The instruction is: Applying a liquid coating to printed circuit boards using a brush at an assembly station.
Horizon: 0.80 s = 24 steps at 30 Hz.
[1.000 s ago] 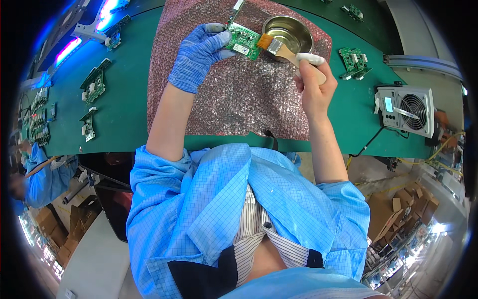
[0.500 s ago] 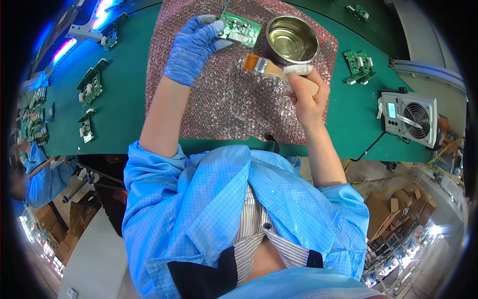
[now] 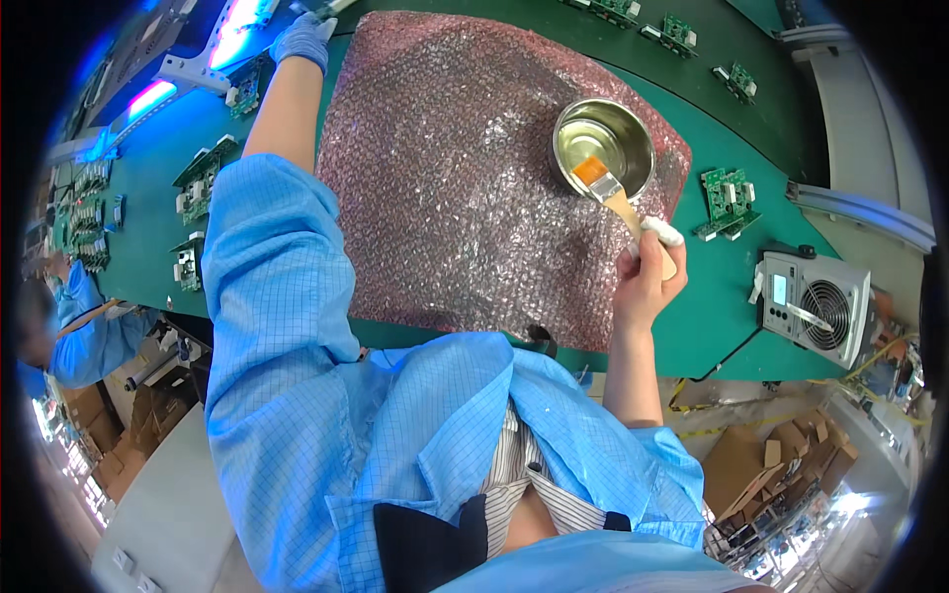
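Note:
My left hand [image 3: 301,43], in a blue knit glove, is stretched out to the far left beside the lit frame. A green circuit board [image 3: 314,14] shows only in part at its fingertips, closed on the board's edge. Bare apart from a white wrap on one finger, my right hand [image 3: 652,275] grips the wooden handle of a flat brush [image 3: 618,203]. The brush's orange bristles are over the near rim of a round metal bowl [image 3: 641,131], which holds a clear yellowish liquid. The bowl stands on pinkish bubble wrap [image 3: 445,178].
Several circuit boards lie on the green table [image 3: 682,341]: a board stack [image 3: 727,201] at right, boards [image 3: 203,178] at left and more along the far side. A fan unit [image 3: 816,306] stands at right. Another person's blue sleeve [image 3: 94,331] shows at far left.
My left hand has swung from above the bubble wrap to the far left with the circuit board. The brush has turned from pointing left to pointing at the bowl. The view has shifted.

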{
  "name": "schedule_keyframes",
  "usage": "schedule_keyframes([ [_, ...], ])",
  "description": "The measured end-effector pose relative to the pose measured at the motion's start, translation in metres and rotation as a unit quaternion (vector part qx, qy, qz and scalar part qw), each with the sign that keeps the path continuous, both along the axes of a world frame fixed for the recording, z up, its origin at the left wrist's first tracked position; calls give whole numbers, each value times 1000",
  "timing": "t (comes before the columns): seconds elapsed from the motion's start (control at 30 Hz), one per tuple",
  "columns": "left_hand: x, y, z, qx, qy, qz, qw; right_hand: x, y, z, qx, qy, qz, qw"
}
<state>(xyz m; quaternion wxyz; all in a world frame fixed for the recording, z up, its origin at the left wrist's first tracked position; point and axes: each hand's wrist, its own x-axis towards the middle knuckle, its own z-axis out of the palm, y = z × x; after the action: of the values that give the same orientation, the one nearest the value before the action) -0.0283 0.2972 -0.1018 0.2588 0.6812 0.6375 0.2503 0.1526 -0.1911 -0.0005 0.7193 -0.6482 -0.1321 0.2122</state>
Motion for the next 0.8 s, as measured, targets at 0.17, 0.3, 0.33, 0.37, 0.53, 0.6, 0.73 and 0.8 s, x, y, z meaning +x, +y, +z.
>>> schedule_keyframes([
  [0.17,40,6,-11,-84,-383,-214,895,2,10,2,7,-6,-5,1000],
  [0.3,160,-65,14,-261,-556,-122,780,9,15,-2,14,-10,-29,999],
  [0.33,178,-83,29,-260,-497,-153,813,10,16,0,25,-5,-34,999],
  [0.37,191,-96,37,-259,-435,-183,843,11,16,0,25,-7,-33,999],
  [0.53,232,-113,40,-247,-290,-250,890,20,13,-2,-8,-3,-54,999],
  [0.6,236,-113,43,-207,-214,-251,921,26,13,-4,-19,2,-63,998],
  [0.73,207,-105,39,124,-95,-202,967,36,17,2,-92,-8,-3,996],
  [0.8,186,-116,66,-54,-165,-162,971,43,22,-1,-107,-14,-14,994],
])
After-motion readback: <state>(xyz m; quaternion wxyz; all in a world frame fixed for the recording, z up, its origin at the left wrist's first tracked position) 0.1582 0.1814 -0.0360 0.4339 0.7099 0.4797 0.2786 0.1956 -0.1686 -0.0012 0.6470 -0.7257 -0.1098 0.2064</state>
